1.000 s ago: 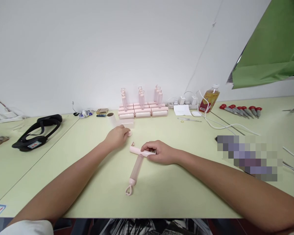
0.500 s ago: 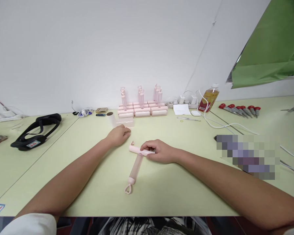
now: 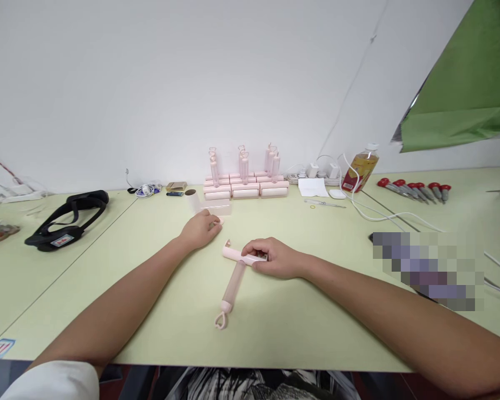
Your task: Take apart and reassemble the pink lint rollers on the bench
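My right hand (image 3: 277,258) is closed round the pink head of a lint roller (image 3: 232,253). Its see-through handle (image 3: 234,283) slants toward me and ends in a pink heart-shaped loop (image 3: 221,320). Further back on the left, my left hand (image 3: 201,229) has its fingers closed on a small pale pink part (image 3: 217,222), mostly hidden by the fingers. Just behind that hand a clear cover (image 3: 220,207) lies on the table, and beside it is a white paper roll (image 3: 190,197) with a brown core.
Several pink lint rollers (image 3: 245,190) stand in rows by the wall, handles upward. A black head strap (image 3: 69,222) lies left. At right are a drink bottle (image 3: 360,168), white cables (image 3: 354,208), red-handled tools (image 3: 416,189) and a blurred-out object (image 3: 425,272). Tweezers (image 3: 325,204) lie behind.
The whole view has shifted slightly. The small pink part shows more clearly at my left fingertips. My right hand keeps its hold on the lint roller.
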Tool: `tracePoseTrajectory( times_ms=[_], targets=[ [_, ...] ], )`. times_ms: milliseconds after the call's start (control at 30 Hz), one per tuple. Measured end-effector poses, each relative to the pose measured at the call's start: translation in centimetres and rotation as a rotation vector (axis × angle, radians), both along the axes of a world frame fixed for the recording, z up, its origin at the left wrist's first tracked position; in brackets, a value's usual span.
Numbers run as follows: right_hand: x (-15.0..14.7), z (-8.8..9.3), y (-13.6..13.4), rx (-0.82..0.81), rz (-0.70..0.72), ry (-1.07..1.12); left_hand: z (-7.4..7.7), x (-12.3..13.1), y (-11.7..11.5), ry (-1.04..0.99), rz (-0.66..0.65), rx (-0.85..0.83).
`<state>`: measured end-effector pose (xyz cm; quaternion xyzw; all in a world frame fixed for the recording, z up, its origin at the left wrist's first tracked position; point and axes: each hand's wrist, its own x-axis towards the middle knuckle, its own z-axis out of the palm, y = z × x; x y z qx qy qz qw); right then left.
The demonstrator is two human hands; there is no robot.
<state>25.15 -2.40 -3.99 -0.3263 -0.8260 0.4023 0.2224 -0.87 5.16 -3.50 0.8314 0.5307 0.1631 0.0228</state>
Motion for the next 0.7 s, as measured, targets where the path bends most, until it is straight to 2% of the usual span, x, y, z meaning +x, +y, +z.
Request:
tracePoseTrajectory(
  times_ms=[100,233,400,567,700],
  targets=[
    [-0.02,0.01,0.01,-0.002,-0.001,0.004,-0.03,0.07,-0.11,0.028,0.009,0.074],
    [-0.06,-0.08,0.10,-0.001,0.003,0.006,-0.23,0.37,-0.38,0.082,-0.025,0.044],
    [-0.07,-0.19,0.11,0.003,0.008,0.006,-0.46,0.80,-0.65,0.045,-0.057,0.038],
    [-0.04,-0.23,0.12,-0.005,0.010,0.007,-0.26,0.65,-0.63,-0.023,0.016,0.129],
    [-0.01,-0.25,0.17,-0.005,0.015,0.005,-0.20,0.46,-0.68,0.016,0.006,0.071]
  ],
)
